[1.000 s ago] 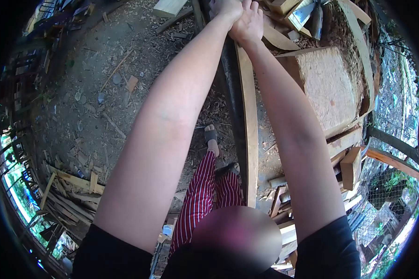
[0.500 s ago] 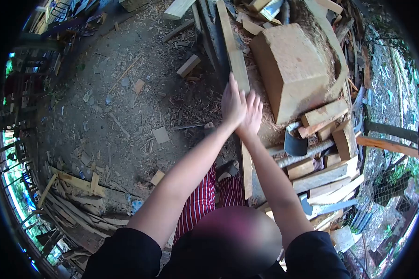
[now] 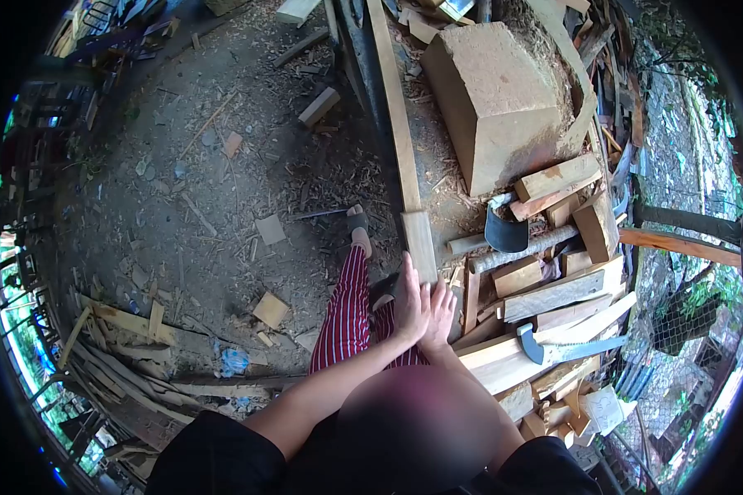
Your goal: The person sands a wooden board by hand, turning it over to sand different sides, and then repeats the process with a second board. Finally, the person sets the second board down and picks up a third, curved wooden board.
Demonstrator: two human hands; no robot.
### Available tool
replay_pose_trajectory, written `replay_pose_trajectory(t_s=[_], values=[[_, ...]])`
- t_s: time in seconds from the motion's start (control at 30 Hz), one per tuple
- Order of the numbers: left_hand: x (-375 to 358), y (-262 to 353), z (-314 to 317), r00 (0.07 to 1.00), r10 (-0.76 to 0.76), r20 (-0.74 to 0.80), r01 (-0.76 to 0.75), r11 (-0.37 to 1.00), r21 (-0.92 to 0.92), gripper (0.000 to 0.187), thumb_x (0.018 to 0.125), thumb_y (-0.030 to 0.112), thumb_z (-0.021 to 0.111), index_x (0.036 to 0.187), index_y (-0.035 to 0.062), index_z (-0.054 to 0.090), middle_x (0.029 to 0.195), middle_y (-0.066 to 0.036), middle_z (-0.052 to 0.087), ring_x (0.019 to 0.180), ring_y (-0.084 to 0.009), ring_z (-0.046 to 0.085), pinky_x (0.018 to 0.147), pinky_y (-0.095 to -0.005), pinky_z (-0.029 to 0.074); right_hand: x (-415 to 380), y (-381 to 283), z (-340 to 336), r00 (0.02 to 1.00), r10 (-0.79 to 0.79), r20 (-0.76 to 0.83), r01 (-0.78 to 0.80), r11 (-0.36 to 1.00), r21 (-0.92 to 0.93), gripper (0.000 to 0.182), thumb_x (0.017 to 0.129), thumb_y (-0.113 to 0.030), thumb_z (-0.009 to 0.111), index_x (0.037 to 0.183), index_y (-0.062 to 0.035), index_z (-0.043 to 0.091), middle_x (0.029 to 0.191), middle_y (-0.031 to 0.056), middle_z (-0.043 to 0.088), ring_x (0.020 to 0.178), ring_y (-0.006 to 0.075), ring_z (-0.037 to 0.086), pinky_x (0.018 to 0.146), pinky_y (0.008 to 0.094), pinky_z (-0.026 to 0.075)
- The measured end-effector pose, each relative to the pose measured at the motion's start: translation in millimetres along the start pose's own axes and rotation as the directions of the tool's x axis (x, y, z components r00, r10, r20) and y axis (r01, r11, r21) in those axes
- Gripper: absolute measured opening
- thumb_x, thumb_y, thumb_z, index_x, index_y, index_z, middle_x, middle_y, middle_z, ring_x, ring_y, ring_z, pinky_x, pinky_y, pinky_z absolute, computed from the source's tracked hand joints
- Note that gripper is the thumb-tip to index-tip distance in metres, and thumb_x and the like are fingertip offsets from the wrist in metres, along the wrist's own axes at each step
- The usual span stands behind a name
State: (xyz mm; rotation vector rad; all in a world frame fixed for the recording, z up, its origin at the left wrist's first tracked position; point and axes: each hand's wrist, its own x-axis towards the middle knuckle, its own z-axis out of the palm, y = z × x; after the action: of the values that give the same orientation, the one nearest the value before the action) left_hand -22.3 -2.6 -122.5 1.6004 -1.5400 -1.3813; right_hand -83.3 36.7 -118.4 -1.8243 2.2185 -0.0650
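A short flat wooden block (image 3: 420, 239) lies lengthwise over a long narrow wooden strip (image 3: 392, 107) at the edge of the bench. My left hand (image 3: 410, 304) is laid along the near part of the block, fingers straight and together, thumb side hidden. My right hand (image 3: 439, 315) rests beside and partly against it, its fingers extended over the block's near right side. Neither hand is wrapped round anything. The block's underside and near end are hidden by the hands.
A big angular wooden block (image 3: 504, 107) stands on the bench to the right. A dark curved blade tool (image 3: 506, 233) lies below it, among wood offcuts (image 3: 553, 295). A handsaw (image 3: 582, 349) sits near my right arm. Shavings and scraps litter the ground (image 3: 223, 190).
Both hands and the wooden block have slid back along the strip toward my body. More of the strip shows ahead, and my foot has come into clearer view.
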Motion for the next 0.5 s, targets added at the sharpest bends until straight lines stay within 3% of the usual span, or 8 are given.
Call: replay_pose_trajectory(t_s=[0.1, 0.17, 0.2, 0.3, 0.43, 0.5], values=[[50.5, 12.3, -10.3, 0.997, 0.080, -0.017, -0.080, 0.996, 0.032, 0.072, 0.094, 0.007, 0.043, 0.152, 0.0090, 0.001, 0.149, -0.029, 0.023, 0.134, -0.0434, 0.033, 0.109, -0.0452, 0.032, 50.7, -5.6, -9.1, 0.995, -0.044, -0.087, 0.045, 0.999, 0.015, 0.045, 0.085, -0.025, 0.053, 0.123, -0.0032, 0.050, 0.130, 0.0243, 0.044, 0.112, 0.0377, 0.047, 0.089, 0.0462, 0.040], [91.9, 17.1, -14.5, 0.993, 0.105, -0.053, -0.107, 0.993, -0.046, 0.068, 0.092, 0.005, 0.045, 0.150, 0.0027, 0.009, 0.146, -0.028, 0.029, 0.130, -0.0413, 0.039, 0.109, -0.0449, 0.033, 93.9, -13.7, -22.4, 0.995, -0.028, -0.098, 0.035, 0.997, 0.065, 0.047, 0.084, -0.026, 0.053, 0.125, -0.0030, 0.049, 0.129, 0.0243, 0.045, 0.113, 0.0376, 0.047, 0.089, 0.0455, 0.040], [114.5, 21.5, -20.9, 0.996, 0.084, 0.023, -0.081, 0.990, -0.112, 0.067, 0.097, 0.008, 0.040, 0.151, 0.0076, 0.000, 0.152, -0.027, 0.017, 0.140, -0.0418, 0.023, 0.113, -0.0437, 0.027, 117.0, -17.2, -26.7, 0.997, -0.023, -0.069, 0.025, 0.999, 0.030, 0.047, 0.084, -0.026, 0.053, 0.126, -0.0031, 0.049, 0.128, 0.0238, 0.046, 0.112, 0.0369, 0.048, 0.088, 0.0445, 0.040], [181.5, 35.5, -32.7, 0.984, 0.179, -0.013, -0.179, 0.968, -0.174, 0.067, 0.097, 0.006, 0.040, 0.151, 0.0069, 0.001, 0.153, -0.026, 0.015, 0.140, -0.0413, 0.022, 0.114, -0.0427, 0.024, 183.5, -28.4, -40.5, 0.994, -0.027, -0.102, 0.027, 1.000, -0.007, 0.048, 0.084, -0.025, 0.053, 0.126, -0.0027, 0.049, 0.127, 0.0232, 0.046, 0.110, 0.0352, 0.048, 0.087, 0.0433, 0.039], [267.8, 55.9, -50.3, 0.982, 0.176, -0.063, -0.182, 0.976, -0.121, 0.066, 0.094, 0.001, 0.041, 0.150, 0.0033, 0.007, 0.149, -0.029, 0.021, 0.139, -0.0402, 0.027, 0.112, -0.0428, 0.027, 269.6, -34.3, -50.4, 0.962, -0.130, -0.241, 0.134, 0.991, 0.001, 0.046, 0.082, -0.025, 0.052, 0.123, -0.0023, 0.049, 0.119, 0.0224, 0.048, 0.101, 0.0347, 0.049, 0.083, 0.0437, 0.040], [308.5, 63.8, -53.6, 0.957, 0.259, -0.131, -0.276, 0.951, -0.138, 0.066, 0.093, 0.000, 0.044, 0.149, 0.0013, 0.009, 0.146, -0.030, 0.025, 0.137, -0.0394, 0.030, 0.111, -0.0420, 0.029, 306.5, -37.0, -59.0, 0.965, -0.137, -0.226, 0.150, 0.988, 0.044, 0.044, 0.082, -0.024, 0.052, 0.121, -0.0014, 0.050, 0.117, 0.0230, 0.048, 0.101, 0.0362, 0.049, 0.083, 0.0448, 0.041]])
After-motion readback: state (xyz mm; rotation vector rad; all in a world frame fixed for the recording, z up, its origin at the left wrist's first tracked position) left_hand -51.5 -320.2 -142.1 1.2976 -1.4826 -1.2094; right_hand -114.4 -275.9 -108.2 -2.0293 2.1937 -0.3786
